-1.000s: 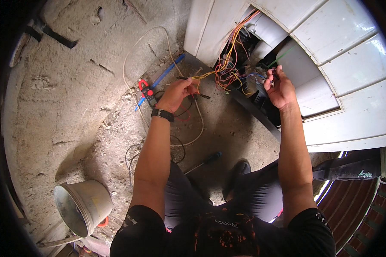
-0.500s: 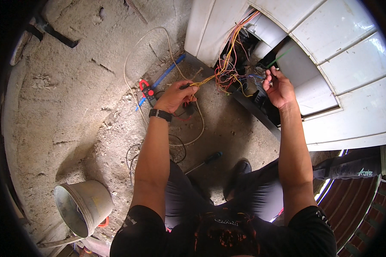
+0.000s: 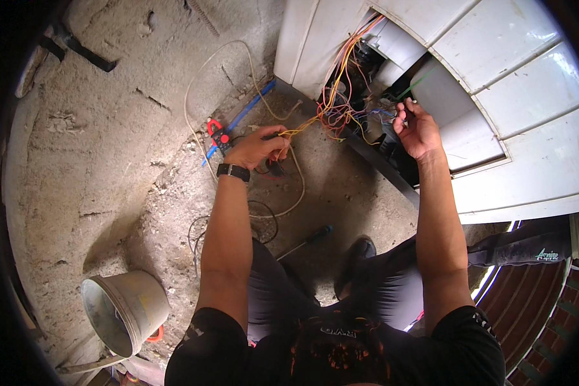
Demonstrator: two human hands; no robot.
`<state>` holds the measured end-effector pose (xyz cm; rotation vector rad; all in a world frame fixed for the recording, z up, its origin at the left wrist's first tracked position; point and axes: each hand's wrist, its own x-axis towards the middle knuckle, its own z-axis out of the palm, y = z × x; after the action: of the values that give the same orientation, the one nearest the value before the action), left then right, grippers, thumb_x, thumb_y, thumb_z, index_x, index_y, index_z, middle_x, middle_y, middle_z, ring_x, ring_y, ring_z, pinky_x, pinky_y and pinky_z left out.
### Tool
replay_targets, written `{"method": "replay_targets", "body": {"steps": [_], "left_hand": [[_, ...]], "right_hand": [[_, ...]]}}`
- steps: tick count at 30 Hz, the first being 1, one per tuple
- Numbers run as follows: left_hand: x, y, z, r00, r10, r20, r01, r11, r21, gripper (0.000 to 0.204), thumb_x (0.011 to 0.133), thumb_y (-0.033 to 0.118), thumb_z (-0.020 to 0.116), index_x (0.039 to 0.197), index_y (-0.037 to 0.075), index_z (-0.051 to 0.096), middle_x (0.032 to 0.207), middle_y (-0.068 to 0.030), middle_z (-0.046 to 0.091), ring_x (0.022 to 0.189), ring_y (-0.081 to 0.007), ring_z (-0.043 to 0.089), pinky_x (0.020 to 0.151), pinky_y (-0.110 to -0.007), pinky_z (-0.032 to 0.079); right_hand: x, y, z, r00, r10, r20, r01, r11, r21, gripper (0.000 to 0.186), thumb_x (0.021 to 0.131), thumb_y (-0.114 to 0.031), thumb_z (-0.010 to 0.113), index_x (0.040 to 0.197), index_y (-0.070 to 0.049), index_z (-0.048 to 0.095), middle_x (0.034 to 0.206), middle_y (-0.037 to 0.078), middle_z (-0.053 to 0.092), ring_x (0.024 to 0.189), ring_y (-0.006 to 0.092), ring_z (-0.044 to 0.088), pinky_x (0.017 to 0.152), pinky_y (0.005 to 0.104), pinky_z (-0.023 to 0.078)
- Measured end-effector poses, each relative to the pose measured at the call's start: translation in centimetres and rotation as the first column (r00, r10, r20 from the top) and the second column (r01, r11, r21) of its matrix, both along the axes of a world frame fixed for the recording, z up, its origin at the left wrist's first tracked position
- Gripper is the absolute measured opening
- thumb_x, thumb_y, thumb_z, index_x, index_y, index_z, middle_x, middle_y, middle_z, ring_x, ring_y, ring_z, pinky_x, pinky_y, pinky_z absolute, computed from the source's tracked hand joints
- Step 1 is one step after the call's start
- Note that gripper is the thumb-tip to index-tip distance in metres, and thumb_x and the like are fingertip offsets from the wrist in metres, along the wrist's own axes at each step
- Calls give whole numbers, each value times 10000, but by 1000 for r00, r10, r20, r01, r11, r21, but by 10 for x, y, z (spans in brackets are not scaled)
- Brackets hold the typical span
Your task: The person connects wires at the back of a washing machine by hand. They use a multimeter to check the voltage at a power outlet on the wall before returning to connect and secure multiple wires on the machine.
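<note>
My left hand (image 3: 257,149) is closed around a bunch of yellow and orange wires (image 3: 302,128), drawn out to the left from a white appliance cabinet (image 3: 534,161). The wires join a tangle of red, pink and yellow ones (image 3: 334,109) at the cabinet's opening. At the right of that tangle, my right hand (image 3: 419,134) is raised palm up with its fingers curled in. Blue wires (image 3: 381,113) run up to its fingertips; what those fingers pinch is too small to make out. Behind them a thin green strip (image 3: 419,82) crosses the opening.
A red and black clamp meter (image 3: 218,136) lies by a blue pipe (image 3: 243,117) along the rough wall. A pale cable (image 3: 188,106) loops beside it. Between my legs and the cabinet lies a screwdriver (image 3: 314,237). A bucket (image 3: 135,309) stands tipped at lower left.
My left hand has shifted a little left and down, drawing the yellow wires with it. My right hand has hardly moved.
</note>
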<state>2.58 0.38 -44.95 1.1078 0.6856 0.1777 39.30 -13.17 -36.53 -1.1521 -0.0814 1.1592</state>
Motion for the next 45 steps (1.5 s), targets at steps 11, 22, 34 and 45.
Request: {"method": "replay_targets", "body": {"steps": [11, 22, 34, 45], "left_hand": [[-17, 8, 24, 949, 305, -83, -280, 933, 227, 177, 928, 143, 622, 1050, 15, 607, 722, 12, 548, 626, -85, 510, 641, -256, 439], [-30, 6, 36, 891, 431, 143, -430, 902, -39, 181, 912, 140, 579, 1073, 57, 583, 674, 29, 464, 586, -92, 443, 701, -304, 479], [-33, 3, 49, 871, 421, 252, -421, 905, -55, 156, 912, 238, 563, 937, 84, 553, 680, 32, 449, 584, -95, 419, 722, -323, 489], [-31, 6, 43, 826, 437, 357, -405, 900, -165, 192, 943, 251, 582, 953, 60, 576, 742, 31, 489, 674, -117, 496, 770, -350, 524]], "right_hand": [[-2, -5, 6, 998, -36, 54, 39, 998, -40, 74, 999, -147, 630, 1033, -81, 628, 925, 57, 662, 733, 119, 580, 660, 304, 547], [-1, -8, -1, 980, 29, 194, -17, 998, -63, 80, 1017, -144, 597, 1063, -78, 600, 960, 59, 646, 759, 136, 584, 668, 323, 558], [-6, -9, 1, 972, 61, 225, -45, 996, -75, 157, 1015, -165, 621, 1120, -53, 591, 954, 60, 644, 774, 137, 598, 669, 307, 560], [-17, -10, 9, 971, 78, 226, -67, 996, -55, 174, 1013, -134, 600, 1163, -52, 567, 984, 70, 647, 788, 147, 610, 694, 304, 566]]}}
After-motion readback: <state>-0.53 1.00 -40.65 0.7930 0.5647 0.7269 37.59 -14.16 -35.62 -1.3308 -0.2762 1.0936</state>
